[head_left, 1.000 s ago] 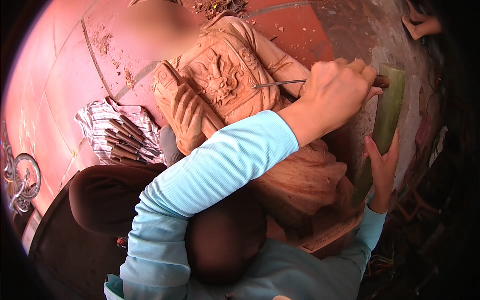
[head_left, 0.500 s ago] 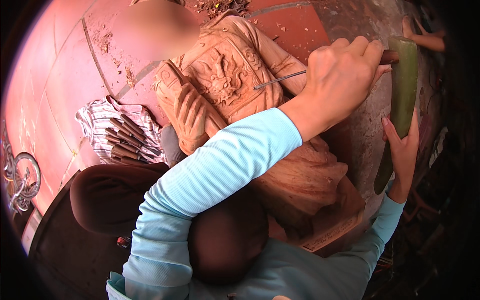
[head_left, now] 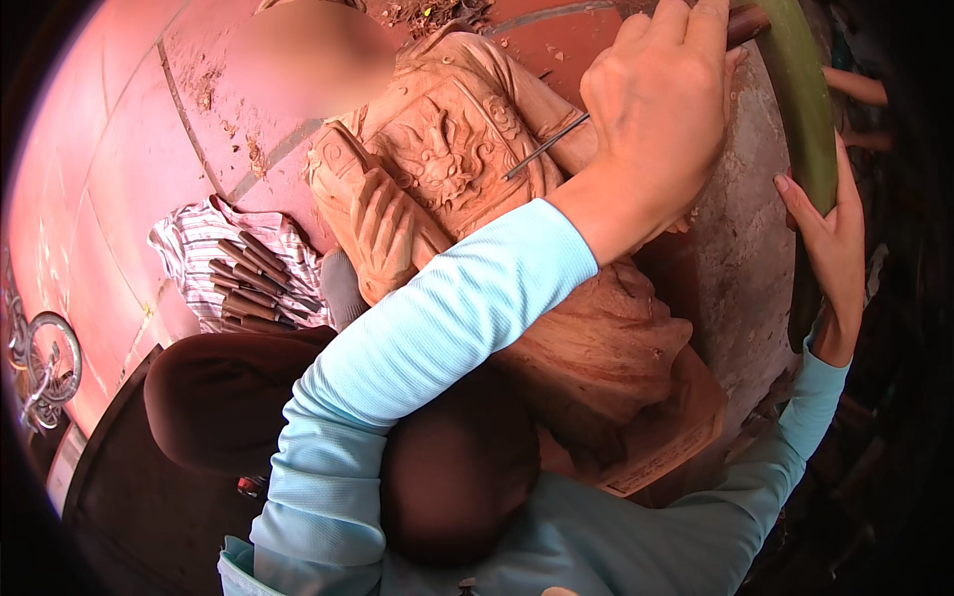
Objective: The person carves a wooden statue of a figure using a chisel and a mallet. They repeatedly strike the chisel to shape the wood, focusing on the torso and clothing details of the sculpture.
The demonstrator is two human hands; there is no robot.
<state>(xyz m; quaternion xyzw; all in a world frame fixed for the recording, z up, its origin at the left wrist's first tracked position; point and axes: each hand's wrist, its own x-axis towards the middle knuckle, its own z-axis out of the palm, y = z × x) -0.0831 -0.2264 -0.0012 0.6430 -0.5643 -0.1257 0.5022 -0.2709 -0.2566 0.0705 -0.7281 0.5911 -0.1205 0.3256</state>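
My left hand (head_left: 656, 124) is closed around a chisel, its thin metal shaft (head_left: 545, 148) slanting down to the carved wooden statue (head_left: 542, 343). The tip rests at or just above the chest panel, beside the dragon-like relief (head_left: 442, 154). The chisel's dark wooden handle (head_left: 747, 24) sticks out above my fist. On the right, my right hand (head_left: 833, 233) grips a long green club (head_left: 807, 109) with thumb and fingers around it. Its upper part is beside the handle's end; its lower part runs behind my hand into shadow. The statue lies on its back, and its head is blurred.
Several dark-handled carving tools (head_left: 248, 278) lie on a striped cloth (head_left: 184, 238) at the left. Wood shavings (head_left: 253, 154) are scattered on the red tiled floor (head_left: 109, 199). Bicycle wheels (head_left: 52, 363) stand at the far left. Another person's limb (head_left: 857, 87) shows at the right edge.
The green club and my right hand have moved outward to the right, and the club's top has risen. My left hand has shifted slightly up, tilting the chisel steeper; its tip stays put.
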